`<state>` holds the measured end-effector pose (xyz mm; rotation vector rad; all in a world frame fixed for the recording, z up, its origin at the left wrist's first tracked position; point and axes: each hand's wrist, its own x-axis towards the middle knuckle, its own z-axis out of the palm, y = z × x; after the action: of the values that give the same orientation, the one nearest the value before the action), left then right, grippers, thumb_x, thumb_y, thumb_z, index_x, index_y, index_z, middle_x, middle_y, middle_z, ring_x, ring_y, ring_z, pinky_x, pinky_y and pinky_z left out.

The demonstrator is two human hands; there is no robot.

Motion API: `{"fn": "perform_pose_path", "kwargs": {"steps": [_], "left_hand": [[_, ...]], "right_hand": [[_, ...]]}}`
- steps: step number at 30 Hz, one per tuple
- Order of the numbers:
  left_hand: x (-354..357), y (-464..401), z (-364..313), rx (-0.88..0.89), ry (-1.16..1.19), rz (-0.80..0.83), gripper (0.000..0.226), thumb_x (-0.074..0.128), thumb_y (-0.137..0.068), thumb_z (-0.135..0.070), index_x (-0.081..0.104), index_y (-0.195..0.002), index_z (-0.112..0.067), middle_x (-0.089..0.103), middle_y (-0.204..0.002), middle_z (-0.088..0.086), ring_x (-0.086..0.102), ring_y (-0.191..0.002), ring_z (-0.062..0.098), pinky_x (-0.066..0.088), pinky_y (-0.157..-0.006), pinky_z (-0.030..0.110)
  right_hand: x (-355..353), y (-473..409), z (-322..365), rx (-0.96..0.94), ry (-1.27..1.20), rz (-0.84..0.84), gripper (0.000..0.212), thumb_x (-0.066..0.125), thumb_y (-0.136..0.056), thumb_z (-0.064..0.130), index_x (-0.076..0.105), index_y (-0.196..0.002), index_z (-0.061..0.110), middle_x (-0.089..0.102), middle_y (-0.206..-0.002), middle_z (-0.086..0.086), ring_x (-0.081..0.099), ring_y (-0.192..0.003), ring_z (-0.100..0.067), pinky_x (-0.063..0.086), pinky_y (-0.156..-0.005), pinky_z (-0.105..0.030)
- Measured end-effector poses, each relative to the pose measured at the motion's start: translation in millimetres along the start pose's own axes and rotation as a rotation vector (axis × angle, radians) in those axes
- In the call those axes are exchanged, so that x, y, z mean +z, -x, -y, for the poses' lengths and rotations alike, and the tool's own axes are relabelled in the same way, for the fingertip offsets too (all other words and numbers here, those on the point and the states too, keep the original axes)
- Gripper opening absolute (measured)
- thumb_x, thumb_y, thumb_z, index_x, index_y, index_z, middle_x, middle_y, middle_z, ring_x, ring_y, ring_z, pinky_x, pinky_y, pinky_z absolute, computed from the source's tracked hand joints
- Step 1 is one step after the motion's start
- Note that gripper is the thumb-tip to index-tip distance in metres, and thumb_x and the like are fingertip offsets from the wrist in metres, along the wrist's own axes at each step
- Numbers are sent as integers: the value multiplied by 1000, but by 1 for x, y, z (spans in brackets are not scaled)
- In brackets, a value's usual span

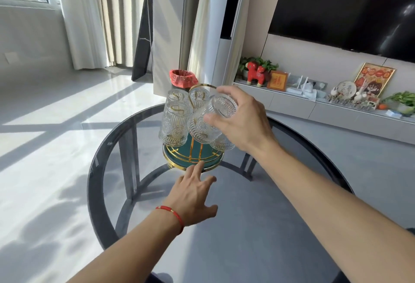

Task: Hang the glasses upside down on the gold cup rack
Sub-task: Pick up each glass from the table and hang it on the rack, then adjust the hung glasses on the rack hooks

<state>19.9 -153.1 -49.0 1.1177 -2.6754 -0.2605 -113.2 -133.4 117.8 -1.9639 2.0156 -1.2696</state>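
Observation:
The gold cup rack (pixel 203 85) with a round green base (pixel 177 155) stands on the far part of a round dark glass table (pixel 224 226). Several ribbed clear glasses hang upside down on it, one at the left (pixel 174 123) and one at the back (pixel 198 98). My right hand (pixel 242 120) grips another ribbed glass (pixel 208 120), tilted mouth-down over the rack's front. My left hand (pixel 194 195) lies open on the table, its fingertips touching the base's gold rim. Part of a further glass (pixel 222 145) shows under my right hand.
Behind the rack stands a bin with a red bag (pixel 183 78). A low white cabinet (pixel 314 107) with ornaments and plants runs along the right wall under a dark screen (pixel 348 8). Curtains and a sunlit floor lie to the left.

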Motion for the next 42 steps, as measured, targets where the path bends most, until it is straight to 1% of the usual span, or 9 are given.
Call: {"fn": "perform_pose_path", "kwargs": {"steps": [5,9,14,21,25,27,32,38,42], "left_hand": [[4,1,0,-23,-74,-21,78,60,-81,-65,44,-145,-23,4,-169,20,-2,-155,37,17,-123,48],[11,4,1,-75,-104,-23,75,46,-85,-72,50,-138,-20,0,-169,22,-6,-156,37,20,-121,50],[15,2,-3,-98,-112,-20,73,40,-87,-73,55,-133,-18,0,-169,25,-5,-156,38,19,-122,51],[8,-3,-10,-142,-73,-73,73,30,-94,-70,63,-130,-16,14,-167,25,6,-156,35,21,-122,45],[4,-7,-19,-166,-106,-106,69,27,-96,-65,67,-118,-13,25,-163,23,15,-152,35,31,-115,46],[6,-8,-22,-185,-124,-110,66,27,-97,-62,64,-120,-12,26,-163,22,15,-152,35,30,-114,48],[17,-15,-22,-105,-84,-129,60,23,-103,-53,49,-142,-15,22,-167,18,11,-155,31,13,-125,48],[33,-25,-21,-60,-76,-138,69,26,-101,-50,15,-162,-18,14,-170,15,6,-157,31,7,-126,46],[42,-27,-23,-97,-157,-100,70,21,-99,-55,3,-162,-30,0,-172,11,-4,-157,29,5,-124,57]], "right_hand": [[16,-9,3,-52,106,17,67,82,-78,43,60,-140,29,66,-135,-4,56,-128,-21,40,-106,-29],[28,-13,4,-110,129,3,61,84,-77,41,66,-134,26,69,-132,-1,59,-124,-23,41,-102,-30],[44,-26,-5,-98,288,84,67,79,-74,60,66,-133,32,68,-130,-6,53,-126,-31,40,-103,-43],[60,-27,-26,-64,300,164,62,70,-78,69,64,-133,41,72,-121,3,41,-132,-24,31,-98,-42],[58,-25,-29,-80,312,205,61,64,-88,65,57,-142,38,64,-140,4,39,-139,-24,26,-108,-43],[54,-19,-30,-110,290,193,56,58,-95,58,56,-144,31,57,-148,5,39,-141,-22,25,-114,-44],[30,12,-59,-133,82,-69,33,55,-104,23,63,-134,12,63,-138,-3,52,-132,-23,38,-112,-46],[18,68,-116,64,-7,-164,40,58,-99,8,58,-138,14,60,-137,1,52,-128,-8,30,-104,-5],[19,62,-124,6,43,-72,51,57,-99,6,49,-148,14,48,-153,-4,41,-145,-17,29,-117,-21]]}}
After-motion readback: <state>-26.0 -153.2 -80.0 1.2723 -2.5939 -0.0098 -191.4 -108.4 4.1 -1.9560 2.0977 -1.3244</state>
